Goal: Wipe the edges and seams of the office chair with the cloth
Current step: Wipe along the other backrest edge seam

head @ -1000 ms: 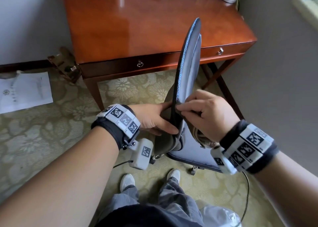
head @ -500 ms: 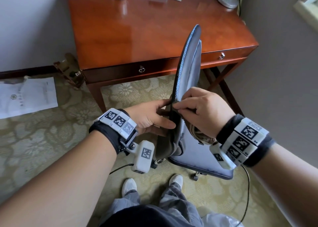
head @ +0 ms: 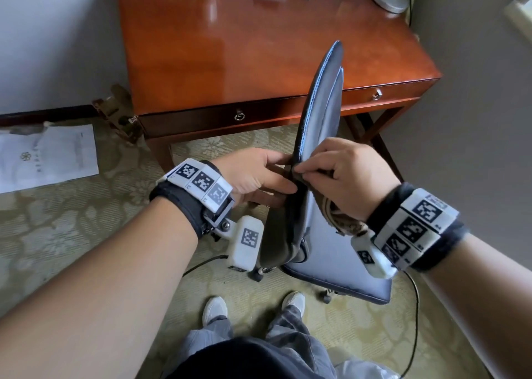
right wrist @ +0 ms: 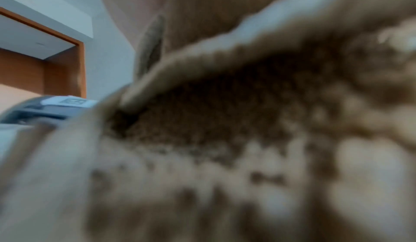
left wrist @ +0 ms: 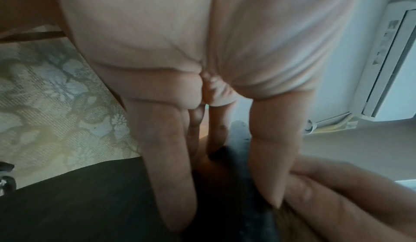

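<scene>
The blue-grey office chair stands in front of me with its backrest (head: 322, 105) seen edge-on and its seat (head: 345, 266) below. A brown cloth (head: 336, 217) is draped over the near edge of the backrest, and part of it hangs down the left side. My right hand (head: 345, 171) pinches the cloth over that edge with curled fingers. My left hand (head: 259, 174) lies on the left face, its fingers (left wrist: 171, 174) straight against the dark cloth (left wrist: 78, 201). The right wrist view is filled by the blurred cloth (right wrist: 225, 139).
A red-brown wooden desk (head: 259, 47) with drawers stands right behind the chair, with small items along its back edge. A grey wall (head: 475, 119) is close on the right. Papers (head: 46, 157) lie on the patterned carpet at left. A cable (head: 414, 335) runs by my feet.
Both hands, with the cloth between them, have slid a little way up the backrest edge. My head has tilted, so more of the desk shows.
</scene>
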Available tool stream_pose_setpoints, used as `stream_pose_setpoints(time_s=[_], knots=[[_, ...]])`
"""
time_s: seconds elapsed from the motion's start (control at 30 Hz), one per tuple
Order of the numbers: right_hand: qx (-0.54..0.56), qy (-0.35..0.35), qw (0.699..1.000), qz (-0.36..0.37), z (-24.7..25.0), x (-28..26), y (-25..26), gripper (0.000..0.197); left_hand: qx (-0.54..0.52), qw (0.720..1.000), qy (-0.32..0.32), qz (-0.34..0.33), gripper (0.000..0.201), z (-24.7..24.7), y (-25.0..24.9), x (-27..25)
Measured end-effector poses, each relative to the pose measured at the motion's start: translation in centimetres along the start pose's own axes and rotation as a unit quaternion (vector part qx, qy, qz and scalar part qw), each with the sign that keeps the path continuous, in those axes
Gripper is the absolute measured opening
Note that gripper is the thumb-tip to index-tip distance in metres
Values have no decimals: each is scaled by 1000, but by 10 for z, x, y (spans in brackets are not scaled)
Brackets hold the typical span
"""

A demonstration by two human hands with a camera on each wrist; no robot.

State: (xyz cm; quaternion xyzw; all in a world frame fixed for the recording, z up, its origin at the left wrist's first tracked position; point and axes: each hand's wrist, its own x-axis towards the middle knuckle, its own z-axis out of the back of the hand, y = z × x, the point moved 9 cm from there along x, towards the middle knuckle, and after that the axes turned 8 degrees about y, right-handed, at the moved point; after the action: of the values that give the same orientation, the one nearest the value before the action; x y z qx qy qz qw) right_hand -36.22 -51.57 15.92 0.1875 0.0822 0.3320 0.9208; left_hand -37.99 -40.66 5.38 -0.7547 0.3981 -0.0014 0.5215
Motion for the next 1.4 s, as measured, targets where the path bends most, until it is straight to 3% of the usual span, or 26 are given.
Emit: stream_pose_setpoints(time_s=[0.13,0.33,0.47,0.67,0.83,0.97,1.07,1.13,1.3,1.4], knots=[[-4,-35,999,-34,8,19,-16,17,-25,1000,6,7,46,1,1,1],[-8,23,1000,-20,9,24,-11,16,-34,999,16,17,50,3,6,3],[-18,-22,998,-55,17,40,-22,17,-42,999,12,14,50,5,6,4],[-20,60,998,-14,5,26,-4,16,-18,1000,11,23,49,9,6,6],[-25,-5,998,-65,14,42,-20,17,-33,999,10,19,52,14,4,6],[-2,25,999,-37,1,23,-1,16,-91,996,-18,16,36,20,1,3],[2,57,998,-14,-8,6,13,17,-165,985,-6,47,76,19,3,5],[9,73,997,-8,-10,4,14,16,-160,985,-2,59,91,21,3,9],[2,14,997,-73,8,29,-13,16,-140,988,-10,61,99,25,-2,13],[9,13,999,-52,-2,16,-1,16,-125,990,2,67,100,23,-7,13]])
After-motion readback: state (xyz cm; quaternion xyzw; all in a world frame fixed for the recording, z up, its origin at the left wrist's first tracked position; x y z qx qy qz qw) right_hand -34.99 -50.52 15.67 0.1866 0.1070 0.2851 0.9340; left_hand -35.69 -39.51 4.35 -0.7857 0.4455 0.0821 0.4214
